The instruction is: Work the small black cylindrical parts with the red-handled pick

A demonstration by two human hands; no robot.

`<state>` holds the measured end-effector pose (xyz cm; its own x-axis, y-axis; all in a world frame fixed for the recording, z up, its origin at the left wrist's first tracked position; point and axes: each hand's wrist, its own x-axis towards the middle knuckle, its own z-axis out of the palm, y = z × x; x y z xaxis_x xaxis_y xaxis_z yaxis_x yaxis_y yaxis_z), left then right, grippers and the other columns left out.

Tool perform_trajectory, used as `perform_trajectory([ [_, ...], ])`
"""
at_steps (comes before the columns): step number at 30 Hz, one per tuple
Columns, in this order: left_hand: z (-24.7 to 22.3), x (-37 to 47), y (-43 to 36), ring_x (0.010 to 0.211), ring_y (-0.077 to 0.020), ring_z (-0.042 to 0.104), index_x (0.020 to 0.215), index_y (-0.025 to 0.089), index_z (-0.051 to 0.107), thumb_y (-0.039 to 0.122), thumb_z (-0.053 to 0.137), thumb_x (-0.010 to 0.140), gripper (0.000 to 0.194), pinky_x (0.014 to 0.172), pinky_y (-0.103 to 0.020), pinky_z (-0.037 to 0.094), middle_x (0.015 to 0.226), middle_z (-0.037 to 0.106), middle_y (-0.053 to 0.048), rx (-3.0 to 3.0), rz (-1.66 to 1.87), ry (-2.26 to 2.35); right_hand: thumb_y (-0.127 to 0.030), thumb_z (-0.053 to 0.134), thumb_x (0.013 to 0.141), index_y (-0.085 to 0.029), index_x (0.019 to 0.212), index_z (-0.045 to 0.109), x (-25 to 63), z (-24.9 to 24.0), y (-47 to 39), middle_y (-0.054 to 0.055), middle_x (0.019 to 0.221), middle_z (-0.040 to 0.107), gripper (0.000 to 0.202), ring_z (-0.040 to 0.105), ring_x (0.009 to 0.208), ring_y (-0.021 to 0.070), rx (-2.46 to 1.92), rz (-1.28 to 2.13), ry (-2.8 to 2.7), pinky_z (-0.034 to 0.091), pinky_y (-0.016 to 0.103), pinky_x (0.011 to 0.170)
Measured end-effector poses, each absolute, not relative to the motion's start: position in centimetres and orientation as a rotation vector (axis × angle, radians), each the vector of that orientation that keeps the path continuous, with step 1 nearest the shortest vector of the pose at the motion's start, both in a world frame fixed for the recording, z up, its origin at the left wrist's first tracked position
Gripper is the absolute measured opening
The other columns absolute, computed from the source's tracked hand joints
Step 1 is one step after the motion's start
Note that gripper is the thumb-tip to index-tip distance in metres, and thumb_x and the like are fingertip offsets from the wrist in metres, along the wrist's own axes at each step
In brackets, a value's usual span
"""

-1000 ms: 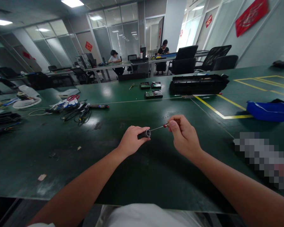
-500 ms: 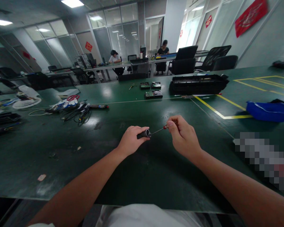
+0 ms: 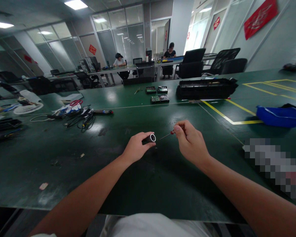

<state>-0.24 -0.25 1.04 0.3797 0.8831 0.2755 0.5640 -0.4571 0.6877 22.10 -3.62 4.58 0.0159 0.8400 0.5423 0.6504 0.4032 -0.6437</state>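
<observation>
My left hand point(image 3: 135, 146) is closed around a short black cylinder point(image 3: 148, 139), thumb below and fingers above. Its open end, with a bright metal rim, faces right and toward me. In my right hand point(image 3: 191, 140) is a thin screwdriver point(image 3: 165, 135) with a red handle, pinched between thumb and fingers. The shaft points left at the cylinder's mouth, its tip a small distance away from the rim. On the table just below the cylinder lies a tiny pale speck point(image 3: 156, 148), too small to name.
Hard drives point(image 3: 160, 98) and a long black housing point(image 3: 207, 89) lie farther back on the green table point(image 3: 128, 194). Tangled cables point(image 3: 82, 119) are at left, a blue bin point(image 3: 280, 117) at right. Two people sit at a far desk.
The small piece that stuck out of the cylinder's mouth no longer shows there. The cylinder's end has turned more toward me, and the screwdriver tip has come apart from it.
</observation>
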Motion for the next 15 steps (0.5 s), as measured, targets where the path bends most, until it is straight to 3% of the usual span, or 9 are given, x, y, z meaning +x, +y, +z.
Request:
perform_trajectory([
  [7, 0.5, 0.1, 0.2, 0.108, -0.0206, 0.064, 0.124, 0.021, 0.06, 0.028, 0.065, 0.091, 0.035, 0.098, -0.037, 0.05, 0.12, 0.066, -0.008, 1.795, 1.066, 1.154, -0.037, 0.044, 0.101, -0.022, 0.091, 0.056, 22.0, 4.6, -3.7, 0.002, 0.073, 0.063, 0.022, 0.058, 0.061, 0.0174, -1.319, 0.256, -1.705, 0.037, 0.031, 0.059],
  [11, 0.7, -0.2, 0.4, 0.082, -0.0143, 0.063, 0.126, 0.02, 0.053, 0.026, 0.051, 0.093, 0.033, 0.076, -0.029, 0.052, 0.104, 0.064, -0.006, 1.558, 1.047, 0.977, -0.037, 0.044, 0.101, -0.022, 0.091, 0.056, 22.0, 4.4, -3.5, 0.001, 0.073, 0.063, 0.022, 0.057, 0.061, 0.0167, -1.318, 0.261, -1.698, 0.037, 0.03, 0.059],
  [13, 1.2, -0.4, 0.2, 0.07, -0.0124, 0.057, 0.112, 0.019, 0.057, 0.032, 0.056, 0.092, 0.024, 0.064, -0.025, 0.047, 0.088, 0.061, -0.002, 1.58, 0.967, 0.992, -0.036, 0.044, 0.101, -0.021, 0.091, 0.057, 22.0, 4.4, -3.5, 0.001, 0.073, 0.063, 0.022, 0.057, 0.061, 0.0164, -1.315, 0.252, -1.705, 0.037, 0.03, 0.059],
  [15, 2.0, -0.5, -0.2, 0.063, -0.0119, 0.054, 0.097, 0.018, 0.059, 0.042, 0.064, 0.088, 0.026, 0.059, -0.024, 0.043, 0.075, 0.058, 0.002, 1.701, 0.855, 1.072, -0.036, 0.045, 0.101, -0.021, 0.092, 0.057, 22.1, 4.3, -3.4, 0.001, 0.073, 0.063, 0.021, 0.058, 0.062, 0.0162, -1.309, 0.239, -1.713, 0.038, 0.03, 0.06],
])
